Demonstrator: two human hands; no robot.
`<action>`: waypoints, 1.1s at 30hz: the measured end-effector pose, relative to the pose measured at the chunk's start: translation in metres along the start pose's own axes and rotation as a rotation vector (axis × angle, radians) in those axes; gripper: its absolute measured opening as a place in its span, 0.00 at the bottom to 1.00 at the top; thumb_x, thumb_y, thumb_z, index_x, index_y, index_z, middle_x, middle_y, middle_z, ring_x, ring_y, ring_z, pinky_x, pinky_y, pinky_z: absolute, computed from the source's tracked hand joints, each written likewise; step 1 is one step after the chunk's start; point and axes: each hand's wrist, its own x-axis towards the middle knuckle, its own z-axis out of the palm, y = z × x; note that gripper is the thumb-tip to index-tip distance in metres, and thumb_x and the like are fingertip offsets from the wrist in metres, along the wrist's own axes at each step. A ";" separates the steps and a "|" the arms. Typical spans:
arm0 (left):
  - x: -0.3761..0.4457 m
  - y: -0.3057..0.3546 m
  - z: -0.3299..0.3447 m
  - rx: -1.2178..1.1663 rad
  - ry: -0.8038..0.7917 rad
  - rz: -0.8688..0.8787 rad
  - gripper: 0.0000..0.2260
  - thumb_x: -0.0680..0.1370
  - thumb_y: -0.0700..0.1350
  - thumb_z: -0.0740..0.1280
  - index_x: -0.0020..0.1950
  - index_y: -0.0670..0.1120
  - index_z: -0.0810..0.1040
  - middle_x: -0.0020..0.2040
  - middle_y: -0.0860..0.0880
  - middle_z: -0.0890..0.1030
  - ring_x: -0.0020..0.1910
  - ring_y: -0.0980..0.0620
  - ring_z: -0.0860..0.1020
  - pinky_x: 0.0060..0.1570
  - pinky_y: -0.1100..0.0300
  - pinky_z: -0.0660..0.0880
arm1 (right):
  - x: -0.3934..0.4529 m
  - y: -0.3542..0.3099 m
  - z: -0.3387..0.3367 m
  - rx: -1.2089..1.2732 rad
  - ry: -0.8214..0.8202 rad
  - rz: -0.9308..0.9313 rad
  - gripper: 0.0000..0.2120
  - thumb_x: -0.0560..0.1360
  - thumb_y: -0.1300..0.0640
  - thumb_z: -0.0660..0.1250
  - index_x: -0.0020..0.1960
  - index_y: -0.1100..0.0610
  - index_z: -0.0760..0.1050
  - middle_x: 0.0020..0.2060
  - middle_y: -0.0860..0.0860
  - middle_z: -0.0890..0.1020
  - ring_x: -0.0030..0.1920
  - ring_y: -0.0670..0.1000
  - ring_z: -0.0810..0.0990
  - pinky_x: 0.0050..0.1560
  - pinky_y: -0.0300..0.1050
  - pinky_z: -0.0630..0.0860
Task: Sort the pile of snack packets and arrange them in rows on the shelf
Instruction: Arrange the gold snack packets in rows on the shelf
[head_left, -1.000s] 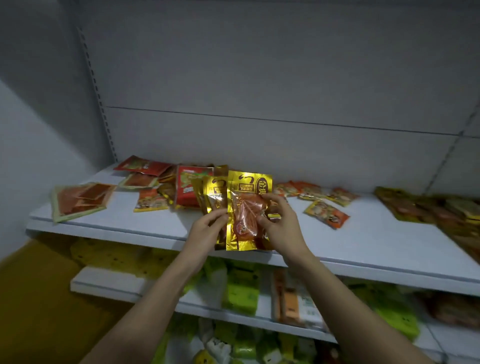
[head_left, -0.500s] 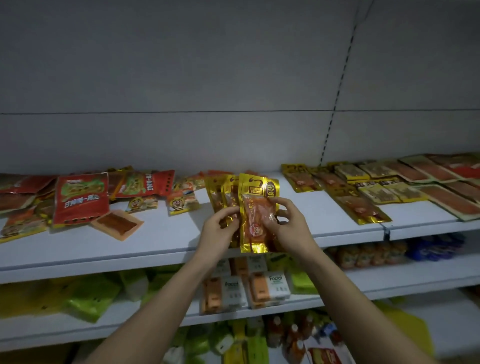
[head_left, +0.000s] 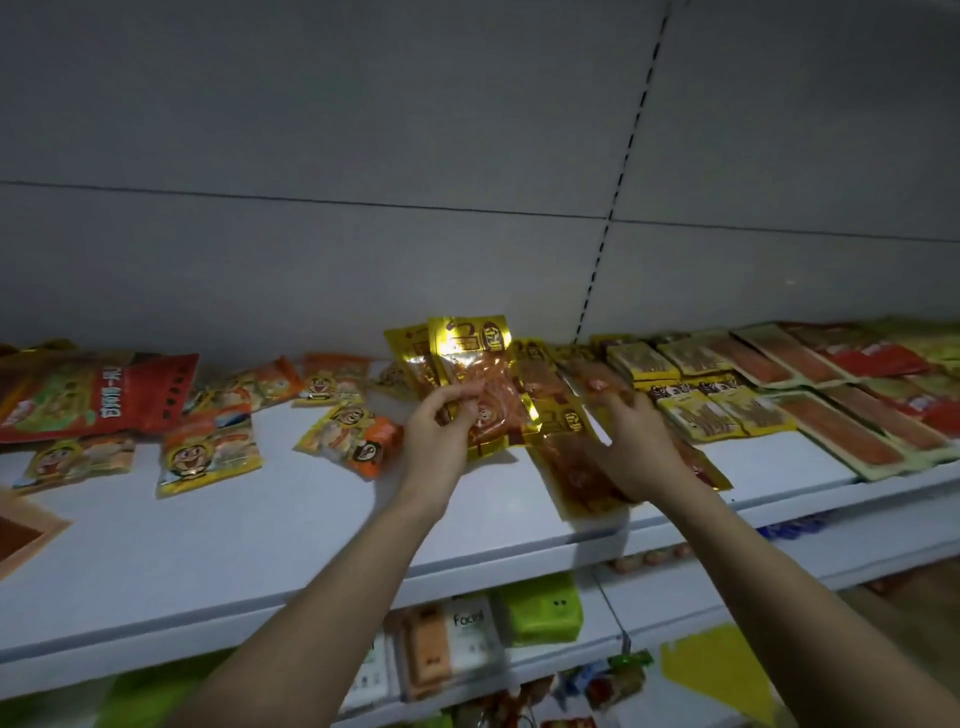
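I am looking down at the white shelf (head_left: 291, 525) through the head camera, and my left hand (head_left: 441, 431) is gripping a small stack of gold packets (head_left: 475, 364), fingers and thumb curled round their lower half so they are standing nearly upright just above the board, near the back wall. My right hand (head_left: 636, 447) is lying over another gold packet (head_left: 576, 475) that is resting flat near the shelf's front edge; the fingers are reaching forward across it, but I cannot tell whether they are pinching it or only pressing on it. Just right of that hand, sorted packets (head_left: 727, 410) are lying in neat rows, yellow ones nearest and long orange-windowed ones (head_left: 852, 431) further right. To the left of my left hand, loose cartoon-face packets (head_left: 208, 452) are lying scattered and apart from one another, with a large red bag (head_left: 98, 397) sitting behind them by the wall and an orange tray (head_left: 21, 530) showing partly at the left border. On the lower shelf, between my forearms, boxed goods (head_left: 452, 649) are standing in a row beside a green pack (head_left: 540, 608).
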 end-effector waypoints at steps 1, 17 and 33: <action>0.004 -0.007 0.008 -0.009 -0.006 -0.015 0.10 0.81 0.38 0.67 0.50 0.52 0.83 0.52 0.63 0.80 0.60 0.52 0.79 0.64 0.48 0.76 | 0.005 0.001 0.001 -0.018 -0.001 -0.060 0.26 0.76 0.43 0.69 0.71 0.51 0.70 0.68 0.56 0.70 0.66 0.62 0.70 0.64 0.58 0.72; 0.009 -0.030 0.032 0.093 0.077 -0.054 0.14 0.79 0.35 0.68 0.45 0.53 0.86 0.58 0.45 0.82 0.58 0.44 0.81 0.60 0.45 0.79 | 0.055 0.045 -0.002 -0.024 -0.366 -0.450 0.16 0.79 0.45 0.64 0.61 0.53 0.78 0.55 0.53 0.79 0.58 0.57 0.77 0.57 0.55 0.76; -0.063 -0.003 0.142 0.059 0.253 0.099 0.19 0.76 0.34 0.72 0.61 0.53 0.79 0.60 0.45 0.81 0.57 0.47 0.82 0.49 0.54 0.82 | 0.028 0.094 -0.036 0.910 -0.236 -0.501 0.25 0.78 0.52 0.69 0.70 0.42 0.63 0.49 0.45 0.75 0.43 0.45 0.76 0.39 0.36 0.71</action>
